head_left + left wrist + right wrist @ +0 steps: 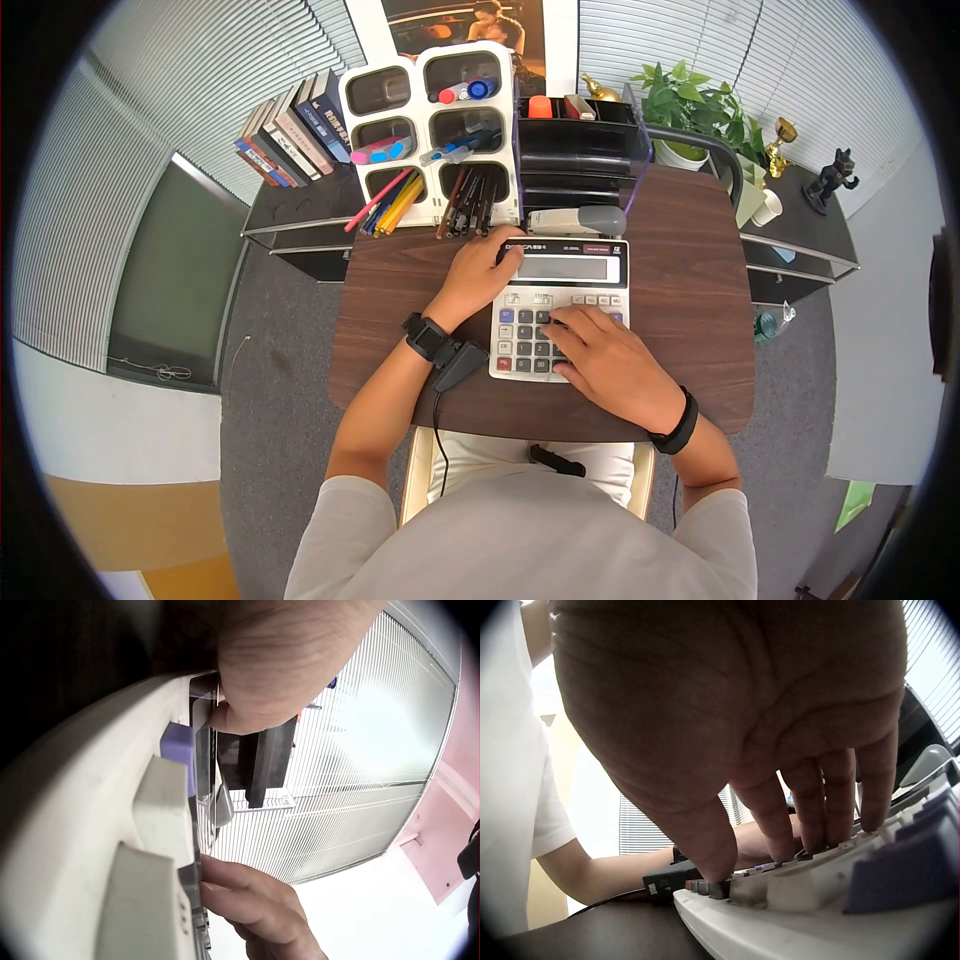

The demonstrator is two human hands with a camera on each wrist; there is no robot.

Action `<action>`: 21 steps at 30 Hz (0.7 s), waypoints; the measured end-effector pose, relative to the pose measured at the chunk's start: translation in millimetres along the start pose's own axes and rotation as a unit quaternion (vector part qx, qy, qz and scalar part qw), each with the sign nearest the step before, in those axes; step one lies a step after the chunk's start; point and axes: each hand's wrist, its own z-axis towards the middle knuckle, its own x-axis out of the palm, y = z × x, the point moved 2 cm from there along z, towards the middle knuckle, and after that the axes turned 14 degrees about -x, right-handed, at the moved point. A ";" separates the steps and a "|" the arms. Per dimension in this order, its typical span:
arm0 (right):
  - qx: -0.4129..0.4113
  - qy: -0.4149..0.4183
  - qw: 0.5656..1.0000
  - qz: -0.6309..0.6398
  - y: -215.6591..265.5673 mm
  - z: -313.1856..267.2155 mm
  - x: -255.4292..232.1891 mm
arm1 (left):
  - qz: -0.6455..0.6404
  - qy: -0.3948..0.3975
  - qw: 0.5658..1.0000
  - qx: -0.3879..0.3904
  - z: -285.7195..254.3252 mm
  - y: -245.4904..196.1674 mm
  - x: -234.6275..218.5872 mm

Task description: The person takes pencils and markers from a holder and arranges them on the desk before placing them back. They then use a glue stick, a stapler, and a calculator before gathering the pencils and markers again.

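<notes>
A white desktop calculator point(565, 267) lies on the brown desk, its grey screen toward the far side. At its upper left corner, my left hand point(478, 278) grips the edge, with the thumb on the top face by the screen. My right hand point(622, 368) is spread over the keys, fingers slightly bent, fingertips on or just above them and hiding several. The right wrist view has this hand point(735, 697) close over the calculator point(787, 922), the thumb down at the near keys. In the left wrist view, the left hand point(292, 660) covers part of the calculator point(75, 795).
Behind the calculator stand a white pen organizer point(424, 135) with pens and pencils, and a black tray rack point(577, 150). A grey-white stapler-like object point(575, 220) lies between rack and calculator. A black cabled device point(462, 366) sits by the left wrist. Books point(300, 130) and a plant point(690, 108) flank these.
</notes>
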 end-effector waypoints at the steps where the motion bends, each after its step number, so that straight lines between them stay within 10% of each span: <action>1: 0.000 0.000 1.000 0.000 0.0 -0.1 0.0 | -0.002 0.004 1.000 -0.006 0.1 0.6 0.2; 21: -0.006 -0.006 1.000 -0.017 0.5 -1.2 0.7 | 0.022 0.035 0.998 -0.046 0.2 -0.4 -1.5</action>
